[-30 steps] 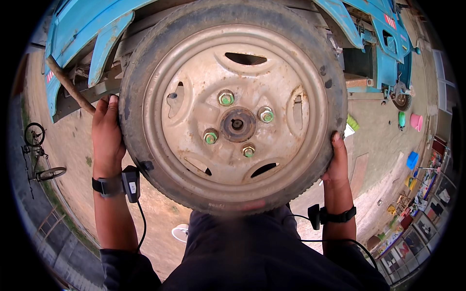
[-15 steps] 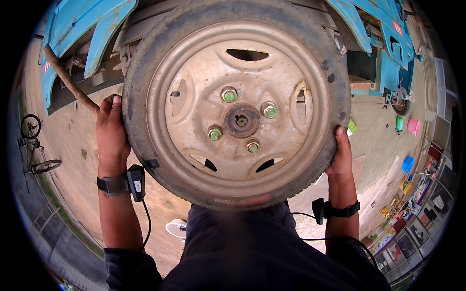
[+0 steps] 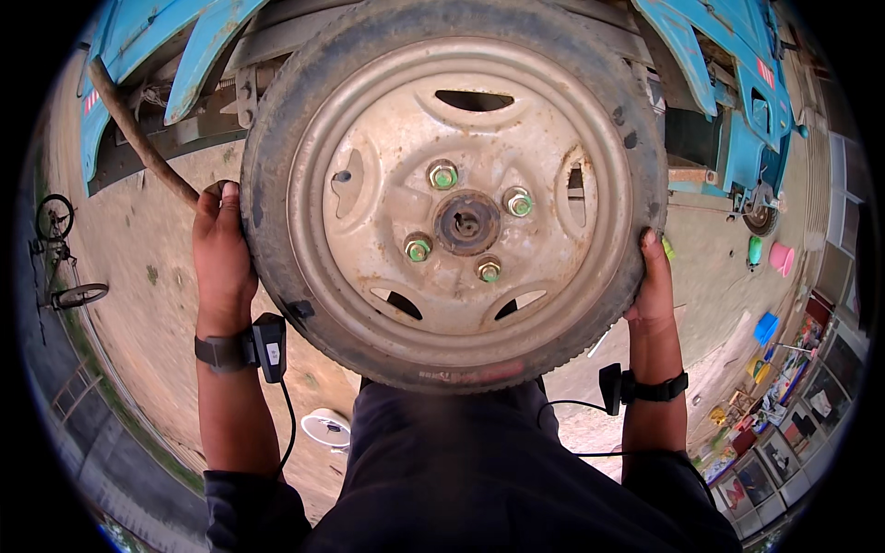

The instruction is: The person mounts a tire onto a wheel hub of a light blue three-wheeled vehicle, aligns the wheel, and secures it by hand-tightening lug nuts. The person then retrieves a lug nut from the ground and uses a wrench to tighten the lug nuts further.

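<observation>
A large wheel (image 3: 387, 276) with a dark rubber tyre (image 3: 277, 157) and a beige, rust-spotted rim faces me upright, filling the middle. Several nuts with green-marked ends (image 3: 418, 246) surround its brown central hub (image 3: 466, 222). My left hand (image 3: 224, 253) presses on the tyre's left side, fingers partly hidden behind it. On the opposite side my right hand (image 3: 653, 281) grips the tyre, thumb showing along the edge. A wooden stick (image 3: 138, 138) slants down to my left hand; whether the fingers also hold it I cannot tell. What lies behind the wheel is hidden.
Blue vehicle bodywork (image 3: 218, 55) stands just beyond the wheel on both sides. A bicycle (image 3: 60, 249) is at far left. A white round object (image 3: 326, 428) lies on the ground near my legs. A pink bucket (image 3: 782, 259) and a blue container (image 3: 766, 328) are at right.
The view has shifted, with the vehicle and ground now higher in the picture. Wheel and hands sit slightly further right and up. Both hands keep their places on the tyre.
</observation>
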Motion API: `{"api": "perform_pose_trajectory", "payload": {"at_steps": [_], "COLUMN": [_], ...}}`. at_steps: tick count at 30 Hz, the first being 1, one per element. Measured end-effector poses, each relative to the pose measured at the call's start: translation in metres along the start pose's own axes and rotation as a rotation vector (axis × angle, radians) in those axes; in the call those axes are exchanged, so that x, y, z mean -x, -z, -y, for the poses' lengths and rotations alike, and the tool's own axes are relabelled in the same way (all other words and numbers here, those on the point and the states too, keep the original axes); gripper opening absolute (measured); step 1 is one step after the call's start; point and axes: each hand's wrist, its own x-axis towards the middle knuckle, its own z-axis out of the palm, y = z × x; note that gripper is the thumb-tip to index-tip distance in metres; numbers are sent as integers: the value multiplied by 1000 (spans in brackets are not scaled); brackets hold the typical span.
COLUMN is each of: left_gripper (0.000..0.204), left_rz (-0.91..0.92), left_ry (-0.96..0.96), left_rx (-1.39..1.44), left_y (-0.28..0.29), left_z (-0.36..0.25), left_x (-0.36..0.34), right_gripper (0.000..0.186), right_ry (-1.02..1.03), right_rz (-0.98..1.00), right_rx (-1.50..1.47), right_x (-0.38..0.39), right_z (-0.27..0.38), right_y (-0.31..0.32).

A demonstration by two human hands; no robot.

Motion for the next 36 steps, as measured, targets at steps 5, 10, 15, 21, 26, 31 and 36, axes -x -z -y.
{"api": "perform_pose_trajectory", "payload": {"at_steps": [5,10,15,21,26,31,36], "left_gripper": [27,29,29,29,30,29,26], "left_rz": [-2,-20,-64,-110,-138,-204,-207], "left_ry": [-17,11,-19,-66,-90,-88,-140], "left_rx": [-11,-131,-95,-142,-168,-198,-214], "left_y": [-1,10,1,0,2,0,-1], "left_z": [2,14,15,20,25,29,27], "left_x": [-2,-3,5,3,-1,8,11], "right_gripper": [67,65,63,66,66,65,58], "right_ry": [-11,-18,-31,-34,-20,-20,-43], "right_rz": [-11,-26,-7,27,52,79,76], "right_rx": [-44,-19,-16,-63,-69,-22,-57], "right_x": [-5,-10,-19,-23,-26,-31,-33], "right_z": [-10,-6,-6,-10,-15,-7,-6], "right_y": [5,7,13,14,15,14,15]}}
